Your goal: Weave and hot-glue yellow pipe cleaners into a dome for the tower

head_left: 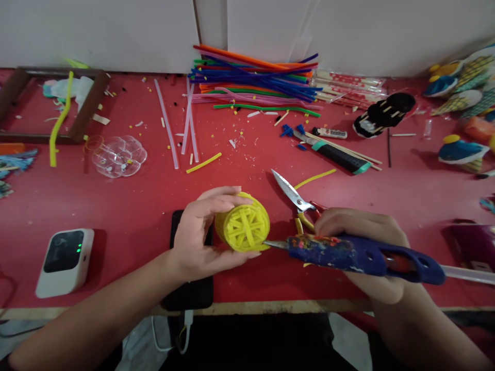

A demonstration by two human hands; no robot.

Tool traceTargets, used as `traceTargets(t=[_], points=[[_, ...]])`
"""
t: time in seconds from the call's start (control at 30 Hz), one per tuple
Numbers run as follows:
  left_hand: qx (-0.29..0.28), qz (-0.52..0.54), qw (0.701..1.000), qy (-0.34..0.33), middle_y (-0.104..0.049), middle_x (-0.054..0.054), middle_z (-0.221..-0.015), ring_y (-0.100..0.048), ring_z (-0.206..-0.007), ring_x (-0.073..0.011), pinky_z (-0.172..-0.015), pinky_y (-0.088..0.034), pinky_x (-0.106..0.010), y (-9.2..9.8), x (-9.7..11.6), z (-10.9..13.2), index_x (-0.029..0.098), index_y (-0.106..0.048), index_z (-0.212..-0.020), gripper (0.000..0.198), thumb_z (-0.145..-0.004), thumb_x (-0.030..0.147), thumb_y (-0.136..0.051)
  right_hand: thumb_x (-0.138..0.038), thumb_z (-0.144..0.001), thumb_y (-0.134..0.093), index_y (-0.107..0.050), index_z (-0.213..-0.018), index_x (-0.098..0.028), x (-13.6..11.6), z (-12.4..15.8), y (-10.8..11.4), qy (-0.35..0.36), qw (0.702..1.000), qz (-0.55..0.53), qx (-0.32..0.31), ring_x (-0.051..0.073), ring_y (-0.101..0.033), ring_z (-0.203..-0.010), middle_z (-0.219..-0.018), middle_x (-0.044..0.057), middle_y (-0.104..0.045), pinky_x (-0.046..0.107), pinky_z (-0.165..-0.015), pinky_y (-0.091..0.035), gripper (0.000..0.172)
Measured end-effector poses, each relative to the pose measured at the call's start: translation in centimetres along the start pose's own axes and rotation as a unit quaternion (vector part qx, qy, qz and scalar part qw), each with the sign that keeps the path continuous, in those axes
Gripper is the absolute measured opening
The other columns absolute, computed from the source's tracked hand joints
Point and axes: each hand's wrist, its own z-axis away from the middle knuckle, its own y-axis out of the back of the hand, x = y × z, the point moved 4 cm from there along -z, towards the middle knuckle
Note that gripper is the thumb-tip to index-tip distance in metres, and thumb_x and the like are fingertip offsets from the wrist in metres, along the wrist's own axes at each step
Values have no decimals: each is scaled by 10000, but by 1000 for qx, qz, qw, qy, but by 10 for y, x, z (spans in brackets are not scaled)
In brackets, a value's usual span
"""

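My left hand [203, 232] is wrapped round a yellow round piece [246, 226] built of pipe cleaners, with spoke-like strips across its face. In my right hand [363, 226] is a blue hot glue gun [336, 253], its body stained with dried colour and a clear glue stick running out of its back. The nozzle tip meets the lower right rim of the yellow piece. Scissors [294, 193] with red and yellow handles lie just beyond my right hand, partly hidden by it. Below my left hand lies a black phone [191, 293], partly covered, with a white cable at its near end.
Colourful pipe cleaners [255, 77] are heaped along the back. A utility knife [336, 154] lies at right centre, near a black figure [384, 114]. Several bird-like figures [462, 149] stand at far right. At left are a white device [65, 263], a clear dish [119, 157] and a brown frame [91, 100].
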Motion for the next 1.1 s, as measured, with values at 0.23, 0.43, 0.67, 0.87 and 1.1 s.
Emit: traceTargets(t=[0.23, 0.43, 0.67, 0.87, 1.1], points=[[6, 0, 1000, -5, -747, -97, -1149, -670, -1245, -303, -1011, -602, -519, -3, -1, 2, 242, -540, -1246, 710, -659, 231, -939, -222, -735, -567, -582, -883, -287, 1, 3, -1, -1, 1000, 15, 9, 220, -647, -586, -712, 14, -637, 352, -547, -541, 162], [3, 2, 1000, -2, -737, -96, -1159, -651, -1268, -296, -1034, -589, -527, -4, -2, 3, 244, -523, -1278, 720, -678, 192, -917, -223, -755, -556, -573, -884, -285, 0, 5, -3, -4, 999, 29, 22, 214, -641, -595, -713, 15, -623, 355, -551, -531, 144], [5, -1, 1000, -3, -727, -92, -1163, -655, -1261, -296, -1036, -592, -510, -4, -2, 3, 233, -528, -1282, 732, -664, 182, -917, -261, -792, -551, -556, -860, -285, 0, 6, -3, -6, 999, 39, 29, 205, -626, -586, -698, 11, -607, 355, -543, -518, 72], [-3, -5, 1000, -3, -728, -104, -1155, -649, -1265, -290, -1050, -582, -518, -4, -1, 3, 228, -525, -1278, 716, -676, 179, -909, -291, -823, -560, -570, -828, -275, 1, 8, -2, -16, 998, 39, 38, 189, -600, -565, -667, 6, -594, 343, -529, -496, 19], [5, -14, 1000, -3, -738, -105, -1138, -661, -1254, -293, -1048, -583, -505, -3, 0, 3, 210, -539, -1258, 674, -689, 177, -900, -315, -858, -542, -561, -820, -250, 0, 8, -2, 9, 997, 47, 53, 172, -589, -559, -658, 10, -588, 316, -514, -483, 77]])
